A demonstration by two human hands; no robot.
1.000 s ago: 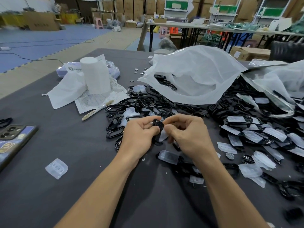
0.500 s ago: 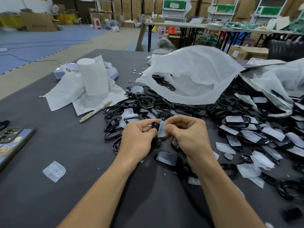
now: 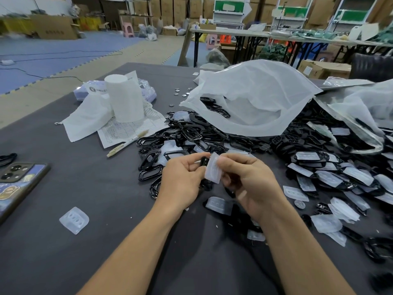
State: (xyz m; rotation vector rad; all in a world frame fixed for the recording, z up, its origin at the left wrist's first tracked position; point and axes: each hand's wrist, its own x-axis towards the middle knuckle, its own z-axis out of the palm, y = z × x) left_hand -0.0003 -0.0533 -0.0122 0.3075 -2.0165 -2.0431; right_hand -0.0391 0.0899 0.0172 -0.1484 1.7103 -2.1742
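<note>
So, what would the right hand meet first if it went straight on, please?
Probably the left hand, which holds a black frame: the right hand points at it across the pad it pinches.

We are in a warehouse-style packing workshop. Cardboard boxes [image 3: 168,9] are stacked high along the far wall, next to green-and-white racks [image 3: 228,9] and long folding tables [image 3: 234,33] loaded with goods. Our grey-covered work table [image 3: 85,188] carries a heap of black plastic frames [image 3: 191,135], many translucent pads [image 3: 323,175], a big white plastic bag [image 3: 255,92] spilling parts (all loose, in bulk), and a printed tally sheet [image 3: 127,128] with a pen [image 3: 127,143]. Blue foam mats [image 3: 53,50] cover part of the floor.
</note>
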